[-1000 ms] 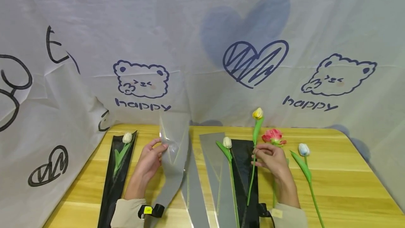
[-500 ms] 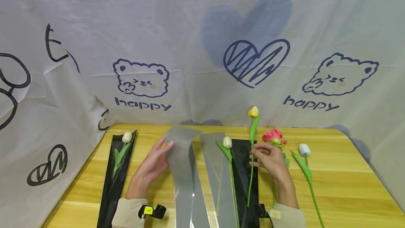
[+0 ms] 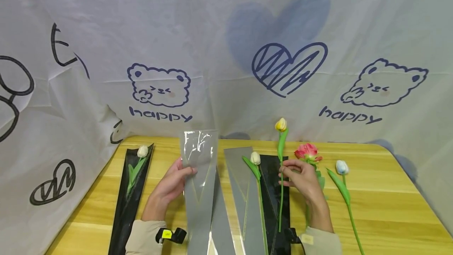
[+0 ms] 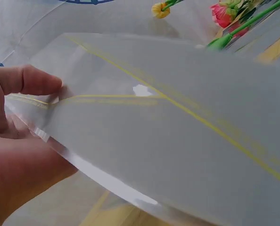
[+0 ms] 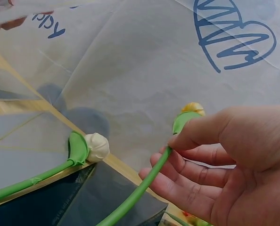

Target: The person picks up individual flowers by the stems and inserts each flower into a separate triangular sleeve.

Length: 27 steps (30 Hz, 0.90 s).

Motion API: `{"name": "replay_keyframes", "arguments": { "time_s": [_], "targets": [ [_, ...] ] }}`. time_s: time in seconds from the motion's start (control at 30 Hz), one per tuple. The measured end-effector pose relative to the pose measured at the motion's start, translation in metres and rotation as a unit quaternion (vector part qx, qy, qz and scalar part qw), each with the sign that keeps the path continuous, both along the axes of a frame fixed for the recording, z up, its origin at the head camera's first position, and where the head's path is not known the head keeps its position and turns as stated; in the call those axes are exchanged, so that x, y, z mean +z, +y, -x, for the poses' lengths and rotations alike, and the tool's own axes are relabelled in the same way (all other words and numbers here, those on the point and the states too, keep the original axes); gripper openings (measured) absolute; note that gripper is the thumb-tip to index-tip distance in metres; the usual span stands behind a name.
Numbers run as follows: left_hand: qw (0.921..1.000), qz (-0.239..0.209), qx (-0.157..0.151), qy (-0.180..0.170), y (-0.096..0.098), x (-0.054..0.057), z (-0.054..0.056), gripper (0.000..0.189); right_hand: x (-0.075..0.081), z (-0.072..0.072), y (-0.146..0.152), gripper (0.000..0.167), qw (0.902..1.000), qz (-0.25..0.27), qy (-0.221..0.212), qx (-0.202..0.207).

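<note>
Between thumb and fingers, my left hand (image 3: 172, 181) pinches the left edge of a grey translucent flower sleeve (image 3: 199, 176) with gold lines. The sleeve's top stands raised off the table; in the left wrist view its sheet (image 4: 144, 127) fills most of the picture. My right hand (image 3: 303, 176) pinches the green stem of a yellow tulip (image 3: 281, 124), holding it upright above a black sleeve (image 3: 272, 192). In the right wrist view thumb and fingertips meet on the stem (image 5: 137, 195). A white tulip (image 3: 255, 158) lies just left of it, across a second grey sleeve (image 3: 238, 168).
At the left, a black sleeve (image 3: 118, 223) holds another white tulip (image 3: 142, 151). A pink flower (image 3: 308, 152) and a pale blue tulip (image 3: 342, 167) lie right of my right hand. Behind the wooden table (image 3: 396, 200) hangs a printed cloth (image 3: 226, 101).
The grey sleeve in my left hand swung down to the right, then came back up flatter and straighter. My right hand and the yellow tulip shifted slightly left.
</note>
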<state>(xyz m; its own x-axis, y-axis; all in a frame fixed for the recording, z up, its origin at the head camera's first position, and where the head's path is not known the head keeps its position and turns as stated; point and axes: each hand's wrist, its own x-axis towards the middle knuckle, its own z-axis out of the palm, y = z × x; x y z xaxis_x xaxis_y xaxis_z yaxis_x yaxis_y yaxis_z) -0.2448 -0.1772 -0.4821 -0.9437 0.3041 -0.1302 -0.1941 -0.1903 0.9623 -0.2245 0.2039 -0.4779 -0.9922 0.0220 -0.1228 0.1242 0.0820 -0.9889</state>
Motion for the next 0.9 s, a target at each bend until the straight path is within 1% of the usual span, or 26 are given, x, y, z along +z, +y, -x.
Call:
{"name": "replay_keyframes", "arguments": {
  "time_s": [0.03,0.1,0.23,0.33,0.4,0.5,0.57,0.63,0.73,0.8,0.9],
  "targets": [
    [1.0,-0.004,0.001,-0.005,0.0,0.0,0.0,0.065,0.0,0.0,0.0,0.032,1.0,0.0,-0.001,0.0],
    [0.9998,-0.013,0.002,-0.017,0.001,0.001,-0.001,0.059,-0.001,0.0,0.0,0.032,1.0,-0.001,-0.002,-0.001],
    [0.9984,-0.044,0.003,-0.036,0.003,0.002,-0.003,0.037,-0.001,-0.001,-0.001,0.031,1.0,-0.003,-0.003,-0.004],
    [0.9968,-0.069,0.007,-0.04,0.006,0.003,-0.004,0.023,-0.001,-0.001,-0.001,0.032,1.0,-0.005,0.0,-0.001],
    [0.9967,-0.075,0.003,-0.032,0.007,0.004,-0.004,0.019,0.0,-0.001,-0.001,0.033,1.0,-0.003,-0.002,0.001],
    [0.9982,-0.058,0.002,-0.017,0.01,0.005,-0.003,0.019,0.002,-0.001,-0.002,0.034,1.0,-0.001,-0.003,-0.003],
    [0.9994,-0.033,0.005,-0.007,0.013,0.004,-0.003,0.02,0.004,-0.001,-0.003,0.034,1.0,0.0,-0.002,-0.008],
    [0.9996,-0.012,0.025,0.001,0.017,0.003,-0.002,0.021,0.007,-0.001,-0.004,0.034,0.9999,-0.003,0.004,-0.012],
    [0.9977,0.003,0.067,0.009,0.024,0.001,-0.001,0.02,0.012,-0.001,-0.005,0.034,0.9998,0.004,0.013,-0.017],
    [0.9953,0.003,0.095,0.016,0.028,0.0,-0.001,0.016,0.015,-0.001,-0.006,0.034,0.9994,0.017,0.021,-0.021],
    [0.9921,0.005,0.123,0.021,0.035,-0.002,-0.001,0.008,0.021,-0.002,-0.007,0.033,0.9978,0.046,0.039,-0.029]
  ]
}}
